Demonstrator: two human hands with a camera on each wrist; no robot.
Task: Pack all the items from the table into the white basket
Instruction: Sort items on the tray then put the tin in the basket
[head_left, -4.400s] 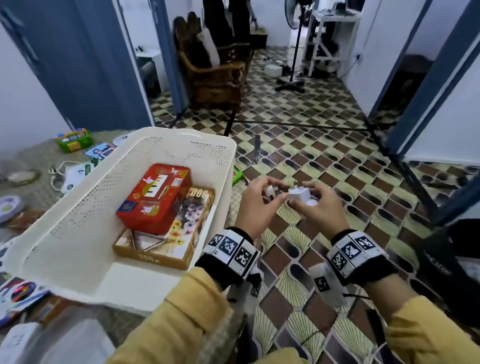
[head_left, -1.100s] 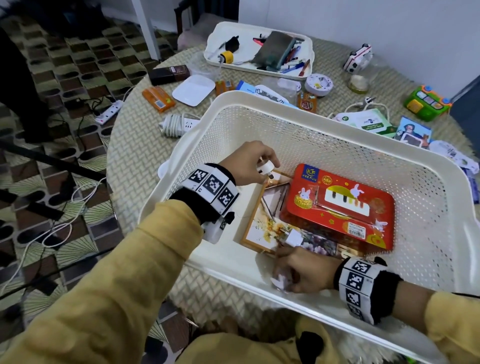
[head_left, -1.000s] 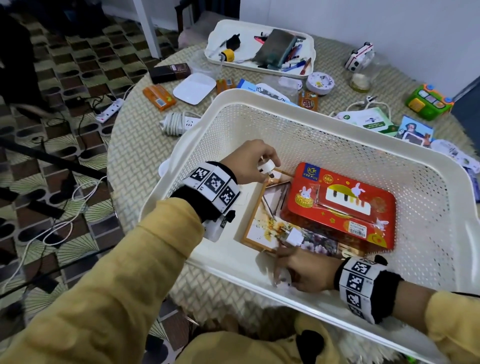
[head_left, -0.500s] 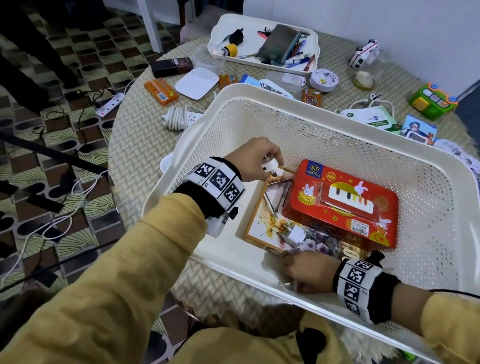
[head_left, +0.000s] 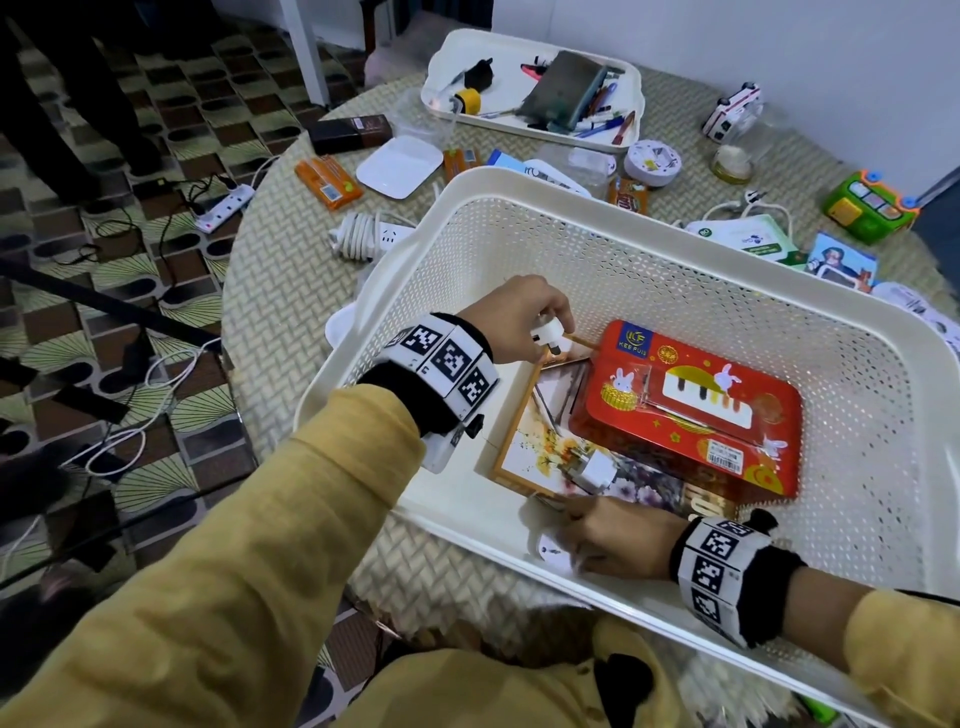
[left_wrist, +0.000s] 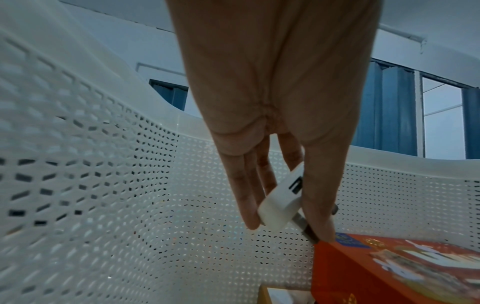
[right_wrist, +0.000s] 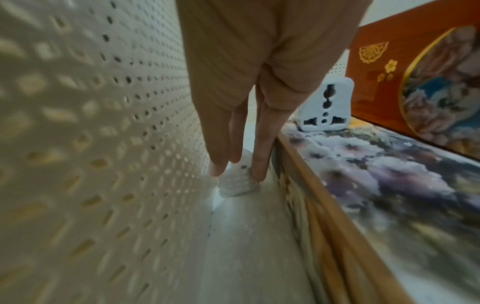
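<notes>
So, progress check: early days, I'd say. The white basket (head_left: 519, 189) sits on the round woven table (head_left: 291, 291) with only a few things in it: a red tin (head_left: 691, 410) with rabbits on the lid, lying on top of a flat floral box (head_left: 540, 447), and a white travel adapter (head_left: 595, 470) resting on that box near its front edge.

Two more small bits are going in right now. The left hand (head_left: 514, 322) is down inside the basket at its left side, pinching a small white plug (head_left: 550, 335) between thumb and fingertips, held just above the far-left corner of the tin, not let go yet. The right hand (head_left: 613, 540) is low against the near wall, fingertips pinching a little white adapter piece (right_wrist: 237, 183) that sits on the basket floor in the gap between the wall and the floral box. Looks about to be released, but that's my guess.

What's left is most of the table:
- orange packet (head_left: 327, 182), dark box (head_left: 350, 134), white square pad (head_left: 400, 166) on the far left
- coiled power strip (head_left: 366, 234) just beside the basket
- white tray (head_left: 540, 39) of pens at the back
- round white tin (head_left: 652, 162), toy ambulance (head_left: 730, 111), green toy (head_left: 870, 205), leaflets (head_left: 753, 241) on the right
</notes>
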